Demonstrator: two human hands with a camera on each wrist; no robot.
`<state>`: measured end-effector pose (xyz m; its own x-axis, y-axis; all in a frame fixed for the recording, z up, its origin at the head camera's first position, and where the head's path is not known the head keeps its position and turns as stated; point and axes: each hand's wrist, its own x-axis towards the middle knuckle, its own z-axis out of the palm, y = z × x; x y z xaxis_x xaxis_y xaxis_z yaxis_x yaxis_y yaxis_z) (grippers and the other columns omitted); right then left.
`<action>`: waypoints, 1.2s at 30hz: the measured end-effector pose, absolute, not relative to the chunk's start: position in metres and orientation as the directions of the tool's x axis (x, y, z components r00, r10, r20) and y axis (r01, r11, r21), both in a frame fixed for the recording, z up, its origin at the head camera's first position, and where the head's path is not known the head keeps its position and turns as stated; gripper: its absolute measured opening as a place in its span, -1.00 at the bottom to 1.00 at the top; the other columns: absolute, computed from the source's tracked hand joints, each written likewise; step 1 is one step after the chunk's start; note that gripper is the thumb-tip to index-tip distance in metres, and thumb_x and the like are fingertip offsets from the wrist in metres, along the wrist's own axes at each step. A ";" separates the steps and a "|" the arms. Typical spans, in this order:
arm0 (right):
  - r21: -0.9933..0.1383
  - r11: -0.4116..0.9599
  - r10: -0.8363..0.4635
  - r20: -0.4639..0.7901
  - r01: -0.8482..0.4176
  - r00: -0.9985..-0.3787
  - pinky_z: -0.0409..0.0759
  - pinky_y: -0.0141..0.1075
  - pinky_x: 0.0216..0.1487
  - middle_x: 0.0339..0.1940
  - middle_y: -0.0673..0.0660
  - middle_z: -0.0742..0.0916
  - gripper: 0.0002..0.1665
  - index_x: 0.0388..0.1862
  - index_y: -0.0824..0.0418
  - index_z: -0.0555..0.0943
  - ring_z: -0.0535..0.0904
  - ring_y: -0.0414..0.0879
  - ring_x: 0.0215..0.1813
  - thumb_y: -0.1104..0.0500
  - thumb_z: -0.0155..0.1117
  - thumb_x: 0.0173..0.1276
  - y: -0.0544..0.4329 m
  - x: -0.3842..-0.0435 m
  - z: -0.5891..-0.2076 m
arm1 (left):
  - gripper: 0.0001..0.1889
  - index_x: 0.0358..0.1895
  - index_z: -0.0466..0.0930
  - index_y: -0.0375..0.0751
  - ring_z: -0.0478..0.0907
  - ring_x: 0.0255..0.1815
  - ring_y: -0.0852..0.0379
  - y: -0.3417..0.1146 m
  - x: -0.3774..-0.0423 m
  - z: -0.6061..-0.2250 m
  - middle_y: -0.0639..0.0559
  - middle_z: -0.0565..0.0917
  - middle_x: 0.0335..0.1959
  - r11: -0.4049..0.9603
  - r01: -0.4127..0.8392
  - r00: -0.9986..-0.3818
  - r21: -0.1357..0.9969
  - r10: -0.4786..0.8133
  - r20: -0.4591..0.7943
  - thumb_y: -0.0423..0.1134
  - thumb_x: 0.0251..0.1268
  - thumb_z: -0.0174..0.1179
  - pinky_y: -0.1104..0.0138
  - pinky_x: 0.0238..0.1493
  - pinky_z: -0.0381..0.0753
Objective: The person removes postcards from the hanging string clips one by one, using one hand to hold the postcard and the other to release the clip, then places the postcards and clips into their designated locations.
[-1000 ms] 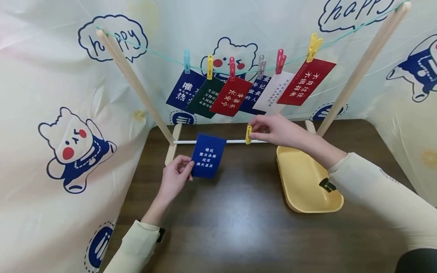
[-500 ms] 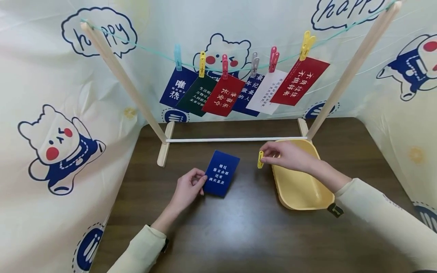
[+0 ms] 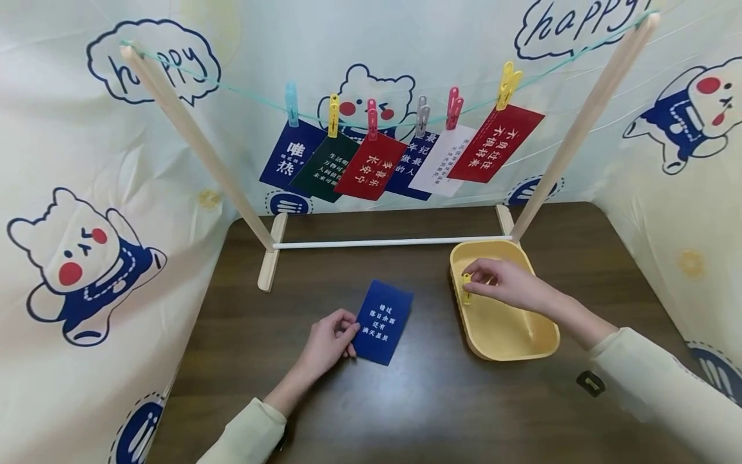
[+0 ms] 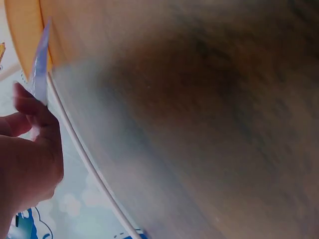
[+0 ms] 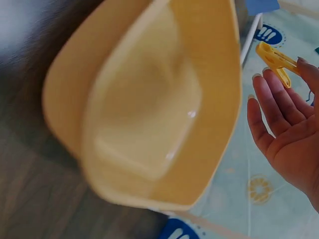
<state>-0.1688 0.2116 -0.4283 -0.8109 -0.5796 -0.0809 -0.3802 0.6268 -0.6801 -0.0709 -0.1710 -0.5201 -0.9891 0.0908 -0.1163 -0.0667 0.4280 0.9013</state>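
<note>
A blue card with white writing (image 3: pixel 382 322) is pinched at its left edge by my left hand (image 3: pixel 329 338), low over the dark table. In the left wrist view the same card (image 4: pixel 41 64) shows nearly edge-on between thumb and fingers. My right hand (image 3: pixel 504 281) pinches a yellow clothespin (image 3: pixel 466 288) over the yellow basin (image 3: pixel 516 345). Seen from the right wrist, the clothespin (image 5: pixel 278 62) is held by its handle end, and the other fingers are spread loosely. The basin's inside (image 5: pixel 149 124) shows no other things.
Behind the hands, a wooden stand with a left post (image 3: pixel 197 145) and right post (image 3: pixel 585 129) carries a teal string (image 3: pixel 249 96). Several cards, such as a red card (image 3: pixel 371 167), hang from it by coloured clothespins. A white rod (image 3: pixel 359 244) joins the stand's feet.
Both hands have come down and toward the wearer, away from the hanging line. The right hand has carried the yellow clothespin over the basin, while the left has lowered the blue card.
</note>
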 end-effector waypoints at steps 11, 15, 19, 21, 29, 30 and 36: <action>-0.618 0.727 -0.503 -0.184 -0.298 -0.845 0.51 -0.36 -0.40 -0.43 -0.04 0.67 -0.67 0.00 0.25 0.63 0.51 -0.17 -0.41 0.03 0.39 0.48 0.234 -0.162 -0.445 | -0.72 0.07 0.46 -0.29 0.56 -0.75 0.13 -0.176 -0.066 -0.526 -0.04 0.73 -0.44 0.466 -0.031 -0.985 0.884 0.134 -0.105 -0.48 0.40 0.29 0.29 -0.72 0.58; -0.559 0.772 -0.487 -0.215 -0.302 -0.846 0.41 -0.37 -0.50 -0.52 -0.05 0.63 -0.73 -0.14 0.24 0.65 0.45 -0.19 -0.51 0.05 0.42 0.45 0.237 -0.163 -0.451 | -0.74 0.06 0.44 -0.30 0.60 -0.72 0.13 -0.176 -0.065 -0.530 -0.08 0.72 -0.42 0.451 -0.042 -0.973 0.892 0.183 -0.139 -0.48 0.42 0.27 0.26 -0.68 0.65; -0.509 0.802 -0.481 -0.238 -0.313 -0.844 0.37 -0.38 -0.50 -0.57 -0.06 0.60 -0.76 -0.24 0.21 0.64 0.42 -0.22 -0.53 0.06 0.44 0.41 0.237 -0.163 -0.457 | -0.80 -0.02 0.46 -0.33 0.60 -0.69 0.13 -0.174 -0.066 -0.534 -0.07 0.70 -0.42 0.452 -0.038 -0.962 0.891 0.223 -0.154 -0.46 0.42 0.27 0.27 -0.65 0.67; -0.491 0.811 -0.482 -0.252 -0.318 -0.839 0.36 -0.39 -0.49 -0.58 -0.06 0.59 -0.77 -0.28 0.19 0.64 0.42 -0.23 -0.53 0.07 0.46 0.39 0.237 -0.162 -0.462 | -0.83 -0.07 0.47 -0.34 0.60 -0.68 0.14 -0.174 -0.066 -0.536 -0.06 0.68 -0.43 0.445 -0.039 -0.957 0.895 0.240 -0.162 -0.45 0.41 0.28 0.28 -0.64 0.68; -0.369 0.872 -0.451 -0.355 -0.320 -0.819 0.38 -0.34 -0.44 -0.57 -0.06 0.55 -0.68 -0.44 0.12 0.56 0.43 -0.20 -0.50 0.03 0.49 0.34 0.237 -0.154 -0.469 | -0.83 -0.19 0.47 -0.32 0.59 -0.71 0.19 -0.174 -0.059 -0.537 0.01 0.61 -0.51 0.483 0.001 -0.947 0.876 0.283 -0.155 -0.44 0.37 0.33 0.32 -0.64 0.66; -0.350 0.881 -0.442 -0.364 -0.320 -0.820 0.38 -0.34 -0.44 -0.57 -0.06 0.54 -0.66 -0.47 0.11 0.54 0.43 -0.19 -0.50 0.02 0.50 0.33 0.237 -0.154 -0.469 | -0.81 -0.21 0.47 -0.30 0.58 -0.72 0.22 -0.174 -0.059 -0.536 0.04 0.60 -0.54 0.507 0.026 -0.947 0.862 0.289 -0.142 -0.43 0.36 0.34 0.34 -0.65 0.64; -0.319 0.889 -0.432 -0.350 -0.328 -0.831 0.36 -0.33 -0.47 -0.60 -0.07 0.52 -0.62 -0.55 0.08 0.50 0.42 -0.18 -0.52 0.01 0.51 0.28 0.237 -0.158 -0.471 | -0.72 -0.27 0.44 -0.17 0.36 -0.68 0.39 -0.170 -0.062 -0.534 0.21 0.45 -0.61 0.701 0.233 -0.952 0.674 0.305 0.013 -0.36 0.27 0.45 0.43 -0.65 0.41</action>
<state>-0.1579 0.2366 -0.4709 -0.8311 -0.4319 -0.3504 -0.3278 0.8893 -0.3188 -0.0617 -0.1699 -0.5344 -0.9524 0.3045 0.0127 0.2332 0.7014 0.6736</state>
